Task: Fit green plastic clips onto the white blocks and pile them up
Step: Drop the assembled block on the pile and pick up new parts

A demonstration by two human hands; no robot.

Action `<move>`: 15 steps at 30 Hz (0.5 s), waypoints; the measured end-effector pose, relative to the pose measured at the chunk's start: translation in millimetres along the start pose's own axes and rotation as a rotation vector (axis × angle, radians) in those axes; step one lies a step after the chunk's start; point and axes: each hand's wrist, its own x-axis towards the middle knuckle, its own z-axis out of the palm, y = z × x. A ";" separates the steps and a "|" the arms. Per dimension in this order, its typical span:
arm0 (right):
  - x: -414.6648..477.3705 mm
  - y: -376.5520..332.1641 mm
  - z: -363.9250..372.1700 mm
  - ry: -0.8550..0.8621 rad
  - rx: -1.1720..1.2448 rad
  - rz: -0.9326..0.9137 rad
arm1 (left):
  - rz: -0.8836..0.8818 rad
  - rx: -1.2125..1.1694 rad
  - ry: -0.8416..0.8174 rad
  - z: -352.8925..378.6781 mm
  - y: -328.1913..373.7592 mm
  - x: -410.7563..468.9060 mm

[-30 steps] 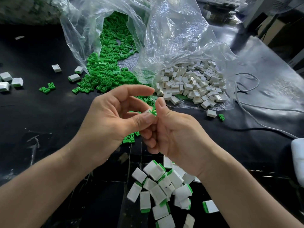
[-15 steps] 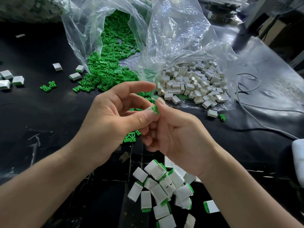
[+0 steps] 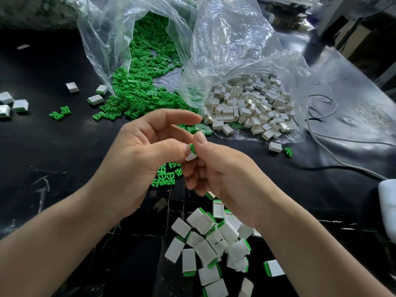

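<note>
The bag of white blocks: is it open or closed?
Open: the bag gapes at the front; one block lies outside on the table.

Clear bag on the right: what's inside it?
Loose white blocks, heaped near the mouth of the clear bag. Whatever lies beneath the heap is covered, and crumpled film blurs the back.

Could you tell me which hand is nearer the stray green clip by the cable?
Right. The right hand is just left of the clip; the left hand lies farther left.
</note>
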 end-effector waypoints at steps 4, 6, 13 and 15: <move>0.4 0.1 0.2 -0.029 -0.017 0.037 | 0.003 0.005 0.015 1.3 0.2 -0.8; 0.6 0.3 -0.2 -0.030 -0.013 0.038 | -0.002 0.005 0.021 1.5 0.0 -0.7; -0.8 3.2 4.3 0.054 -0.104 -0.032 | -0.019 0.006 0.038 2.8 -1.4 -0.4; -0.9 3.8 5.3 0.086 -0.168 -0.050 | -0.026 -0.019 0.031 3.5 -1.7 -0.5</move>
